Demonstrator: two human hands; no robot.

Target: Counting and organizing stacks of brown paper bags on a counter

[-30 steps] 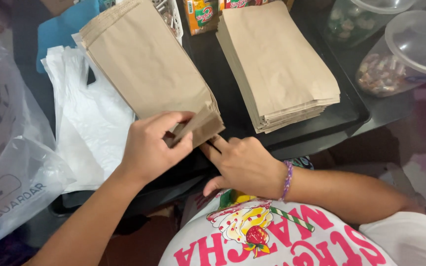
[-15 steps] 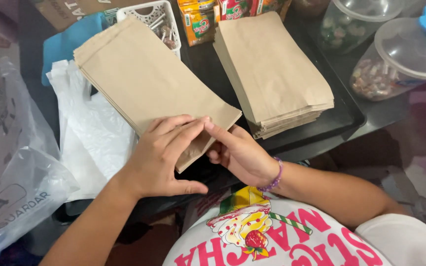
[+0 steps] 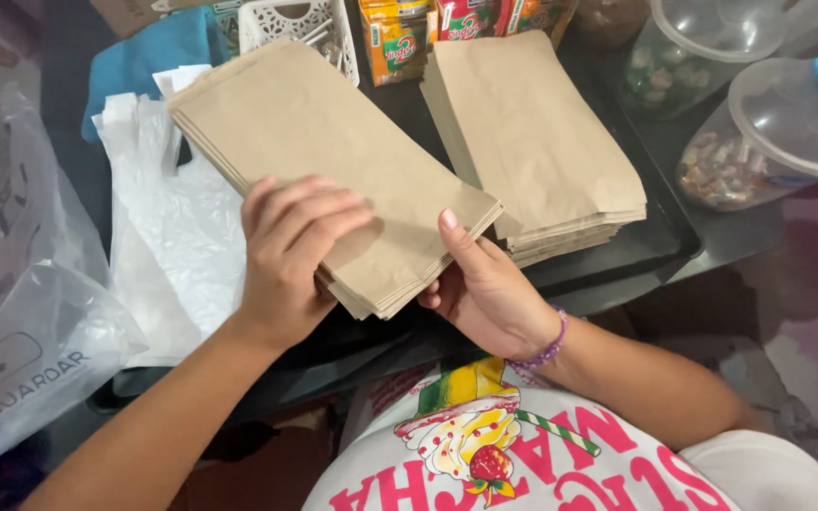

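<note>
Brown paper bag stack [image 3: 333, 161]: held above the dark counter [image 3: 655, 255], long axis running from upper left down to lower right. Left hand [image 3: 286, 260] lies flat on the near end, fingers closed over the top and edge. Right hand [image 3: 485, 284] supports the near corner from beneath, thumb up against it. A second bag pile [image 3: 532, 142] sits just beside, to the right.

Stack of flat brown paper bags [image 3: 333, 161], plain, edges roughly aligned, lying diagonally, near end lifted and fanned slightly, far end toward white basket.
</note>
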